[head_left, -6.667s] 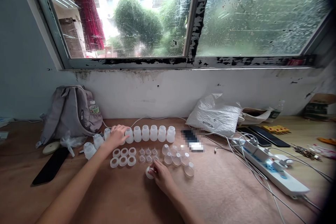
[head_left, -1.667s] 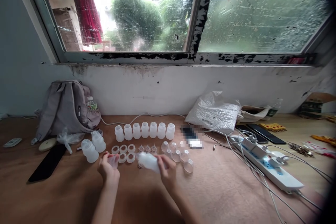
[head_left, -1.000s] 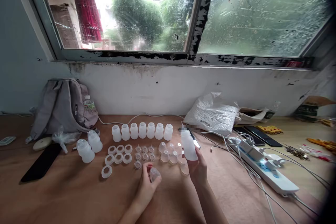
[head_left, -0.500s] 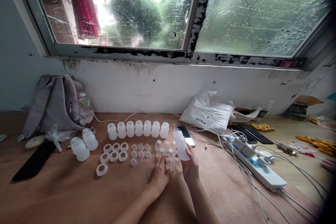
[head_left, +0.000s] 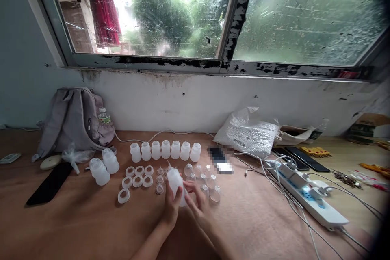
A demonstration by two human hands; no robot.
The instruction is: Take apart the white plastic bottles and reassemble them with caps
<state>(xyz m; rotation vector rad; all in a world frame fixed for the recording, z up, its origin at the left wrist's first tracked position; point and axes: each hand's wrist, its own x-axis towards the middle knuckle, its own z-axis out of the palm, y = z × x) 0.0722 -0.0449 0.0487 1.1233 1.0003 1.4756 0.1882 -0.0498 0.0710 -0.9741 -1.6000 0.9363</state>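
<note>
A frosted white baby bottle stands tilted between my hands above the table's front middle. My left hand is closed round its left side, the thumb across the front. On the lower right side, my right hand grips it with its fingertips. Just behind my left hand are clear nipples, partly hidden by the hand and bottle. White screw rings lie in rows farther left. Clear domed caps stand right of the bottle, some hidden by my right hand. Several open bottles line up behind.
Two capped bottles stand at left, near a black flat object and a grey backpack. At right, a power strip trails white cables over the table. A silver mailer bag leans against the wall.
The baby bottle has moved left from over the caps, and my left hand now holds it too. My right hand has shifted from below it to its right side. The view has turned slightly left.
</note>
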